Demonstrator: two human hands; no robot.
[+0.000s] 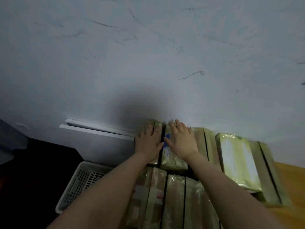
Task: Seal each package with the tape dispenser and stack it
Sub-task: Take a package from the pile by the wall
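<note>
Both hands flat and open, left hand [149, 139] and right hand [180, 140] holding nothing, so just nudge that taped package [173, 160] flush against its neighbours.

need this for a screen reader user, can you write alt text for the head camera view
Left hand and right hand lie flat, palms down, on taped packages stacked against a scuffed wall. A perforated basket sits lower left.

Olive-tan packages [175, 162], perforated white basket [79, 180]
</note>
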